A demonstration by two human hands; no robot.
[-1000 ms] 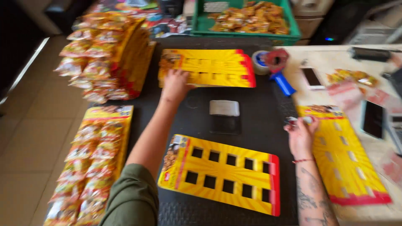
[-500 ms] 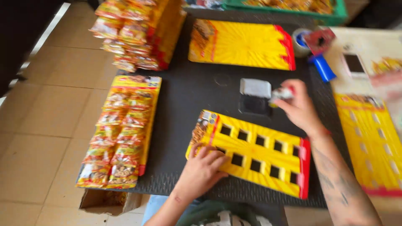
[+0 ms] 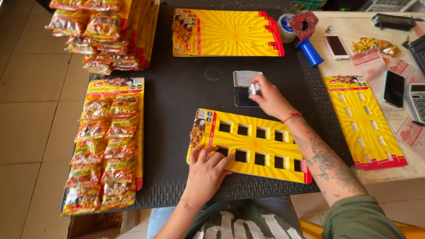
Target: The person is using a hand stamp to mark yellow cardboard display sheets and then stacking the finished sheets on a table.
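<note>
Head view: the left hand [image 3: 207, 170] lies flat, fingers spread and gripping nothing, on the lower left corner of the yellow display card [image 3: 250, 145], which rests on the black mat [image 3: 177, 93] directly before the person; judging by the posture, the palm pins the card so that it cannot slide. The right hand [image 3: 270, 98] hovers over the open ink pad [image 3: 245, 87] just beyond the card's far edge, fingers pinched narrowly around a small metallic stamp [image 3: 253, 88] (its lower end touches or nearly touches the pad; contact cannot be confirmed). A finished card of snack packets [image 3: 106, 146] lies to the left, a stack of blank cards [image 3: 228, 33] farther back.
</note>
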